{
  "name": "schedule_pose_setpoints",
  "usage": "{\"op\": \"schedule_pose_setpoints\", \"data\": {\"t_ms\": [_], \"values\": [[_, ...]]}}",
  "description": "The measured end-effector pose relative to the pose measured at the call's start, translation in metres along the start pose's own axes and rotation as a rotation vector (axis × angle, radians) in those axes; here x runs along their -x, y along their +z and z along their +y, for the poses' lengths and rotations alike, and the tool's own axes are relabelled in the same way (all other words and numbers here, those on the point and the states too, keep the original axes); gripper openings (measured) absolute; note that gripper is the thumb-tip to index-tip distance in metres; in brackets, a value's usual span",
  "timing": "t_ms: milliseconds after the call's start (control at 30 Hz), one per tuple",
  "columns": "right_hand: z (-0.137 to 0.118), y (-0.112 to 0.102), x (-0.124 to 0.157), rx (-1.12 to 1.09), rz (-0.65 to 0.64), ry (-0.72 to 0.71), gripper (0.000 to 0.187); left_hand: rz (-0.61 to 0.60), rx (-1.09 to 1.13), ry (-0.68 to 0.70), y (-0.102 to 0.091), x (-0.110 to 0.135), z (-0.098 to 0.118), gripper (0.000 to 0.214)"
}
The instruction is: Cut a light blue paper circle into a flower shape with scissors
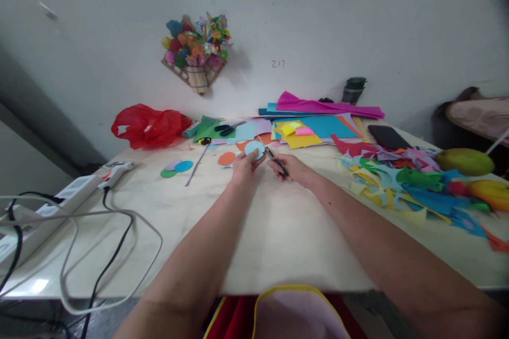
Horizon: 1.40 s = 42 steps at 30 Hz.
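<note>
My left hand (243,166) pinches a light blue paper circle (254,149) and holds it just above the table. My right hand (292,168) is closed round a pair of black-handled scissors (274,157); their blades reach the circle's right edge. Both arms stretch forward over the pale table (278,228). An orange paper circle (226,159) lies just left of my left hand. Green, blue and lilac paper circles (176,168) lie further left.
Coloured paper sheets (314,124) are stacked at the back, scraps (401,180) heaped at the right beside a phone (387,137) and mangoes (465,161). A red plastic bag (147,126), a second pair of scissors (226,128), a glue gun (115,172) and cables (99,243) sit left.
</note>
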State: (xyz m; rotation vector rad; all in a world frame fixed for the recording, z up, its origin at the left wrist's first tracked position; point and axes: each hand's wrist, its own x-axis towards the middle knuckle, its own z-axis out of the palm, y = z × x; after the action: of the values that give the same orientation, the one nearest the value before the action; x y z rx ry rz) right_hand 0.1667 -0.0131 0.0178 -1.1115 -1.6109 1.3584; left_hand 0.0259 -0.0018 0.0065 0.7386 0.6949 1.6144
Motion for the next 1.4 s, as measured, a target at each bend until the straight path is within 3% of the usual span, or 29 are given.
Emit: {"op": "schedule_pose_setpoints", "data": {"t_ms": [333, 533, 867, 1100, 1400], "values": [[0.008, -0.003, -0.004, -0.027, -0.017, -0.02, 0.02, 0.01, 0.007, 0.0, 0.0, 0.0, 0.0, 0.016], [0.013, -0.005, -0.009, -0.102, -0.04, -0.012, 0.015, 0.0, 0.005, -0.003, -0.001, 0.0, 0.0, 0.016], [0.01, -0.005, -0.005, -0.01, -0.03, -0.009, 0.014, 0.002, 0.011, 0.003, 0.0, 0.001, 0.0, 0.017], [0.021, -0.008, -0.013, -0.057, -0.056, -0.087, 0.012, -0.004, 0.009, 0.004, -0.002, 0.0, 0.0, 0.015], [0.02, -0.01, -0.013, -0.119, -0.077, -0.053, 0.012, -0.01, 0.01, 0.007, -0.001, 0.0, 0.001, 0.013]]}}
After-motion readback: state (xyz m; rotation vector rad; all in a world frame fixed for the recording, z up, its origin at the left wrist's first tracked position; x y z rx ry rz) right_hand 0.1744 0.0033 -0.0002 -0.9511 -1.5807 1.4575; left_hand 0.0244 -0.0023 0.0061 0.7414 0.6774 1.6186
